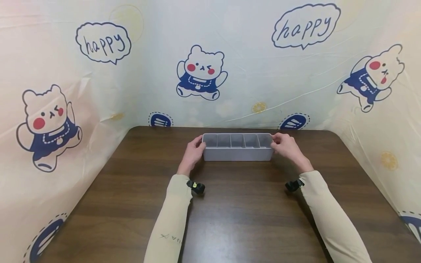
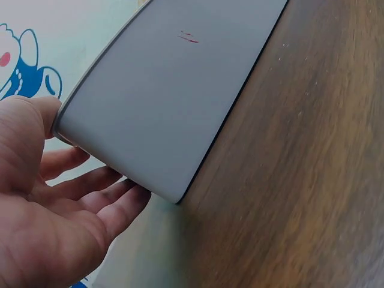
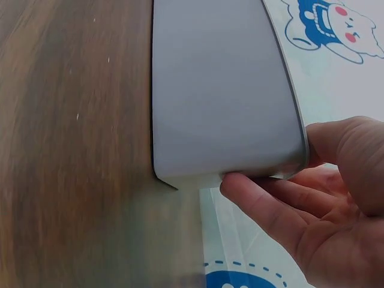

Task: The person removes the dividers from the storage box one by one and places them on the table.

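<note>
Head view: gripping gray five-compartment box (image 1: pixel 237 154) at opposite ends with left hand (image 1: pixel 193 152) and right hand (image 1: pixel 289 147). Holding it near far edge of brown table (image 1: pixel 243 215).

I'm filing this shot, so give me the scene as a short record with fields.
Box: gray, five sections in one row, open top
Box place: on the table, near its far edge
Left hand: grips the box's left end
Right hand: grips the box's right end
Mark: small red streaks on the box's near side, seen in the left wrist view
Backdrop: pale sheet printed with bears and "happy" bubbles
</note>
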Motion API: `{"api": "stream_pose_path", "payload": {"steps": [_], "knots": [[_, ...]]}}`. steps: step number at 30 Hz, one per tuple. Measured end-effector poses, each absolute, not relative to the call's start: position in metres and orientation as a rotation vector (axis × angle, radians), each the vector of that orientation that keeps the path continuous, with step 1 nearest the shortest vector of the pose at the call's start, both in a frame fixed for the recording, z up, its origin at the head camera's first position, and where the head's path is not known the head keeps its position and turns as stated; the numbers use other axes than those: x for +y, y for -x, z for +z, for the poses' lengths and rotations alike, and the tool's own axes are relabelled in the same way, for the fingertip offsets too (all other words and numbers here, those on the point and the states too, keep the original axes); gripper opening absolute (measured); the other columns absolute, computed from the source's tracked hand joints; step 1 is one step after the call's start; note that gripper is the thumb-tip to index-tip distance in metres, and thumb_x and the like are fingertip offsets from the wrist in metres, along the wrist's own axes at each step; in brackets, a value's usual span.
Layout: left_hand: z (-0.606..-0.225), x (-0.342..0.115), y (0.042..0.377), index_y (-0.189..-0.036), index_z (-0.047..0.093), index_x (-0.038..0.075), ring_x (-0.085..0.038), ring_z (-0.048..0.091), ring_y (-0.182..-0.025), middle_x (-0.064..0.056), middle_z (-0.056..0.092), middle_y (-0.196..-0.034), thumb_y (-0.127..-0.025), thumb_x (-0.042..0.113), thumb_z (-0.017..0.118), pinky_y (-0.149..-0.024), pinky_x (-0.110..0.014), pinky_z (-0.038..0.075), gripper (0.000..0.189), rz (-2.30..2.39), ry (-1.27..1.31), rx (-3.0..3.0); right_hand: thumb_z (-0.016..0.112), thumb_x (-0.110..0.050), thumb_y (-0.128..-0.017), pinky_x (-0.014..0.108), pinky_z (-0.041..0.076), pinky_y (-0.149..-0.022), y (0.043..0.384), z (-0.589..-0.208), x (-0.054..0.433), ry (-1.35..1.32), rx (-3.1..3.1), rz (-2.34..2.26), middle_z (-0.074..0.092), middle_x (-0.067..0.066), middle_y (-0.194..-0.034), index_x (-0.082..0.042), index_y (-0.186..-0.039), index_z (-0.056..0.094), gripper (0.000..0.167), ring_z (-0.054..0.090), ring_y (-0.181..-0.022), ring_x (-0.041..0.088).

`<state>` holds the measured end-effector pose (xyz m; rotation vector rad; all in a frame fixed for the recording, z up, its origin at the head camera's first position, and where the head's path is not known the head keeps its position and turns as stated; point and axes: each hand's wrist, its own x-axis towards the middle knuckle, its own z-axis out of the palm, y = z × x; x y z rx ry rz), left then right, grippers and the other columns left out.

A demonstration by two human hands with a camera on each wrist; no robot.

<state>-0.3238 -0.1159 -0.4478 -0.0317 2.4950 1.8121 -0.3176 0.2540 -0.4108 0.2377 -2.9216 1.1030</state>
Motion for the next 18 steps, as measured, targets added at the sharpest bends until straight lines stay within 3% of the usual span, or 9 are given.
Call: {"api": "stream_pose_path", "payload": {"steps": [18], "knots": [[-0.450, -0.133, 0.320, -0.151, 0.039, 0.023, -0.025, 0.034, -0.146, -0.004, 0.037, -0.158, -0.101, 0.033, 0.048, -0.120, -0.047, 0.029, 0.052, 1.822, 0.070, 2.521, 0.054, -0.013, -0.095, 0.027, 0.053, -0.059, 0.314, -0.408, 0.237, -0.260, -2.956, 1.115, 0.065, 0.027, -0.114, 0.005, -0.132, 0.054, 0.041, 0.071, -0.083, 0.037]]}}
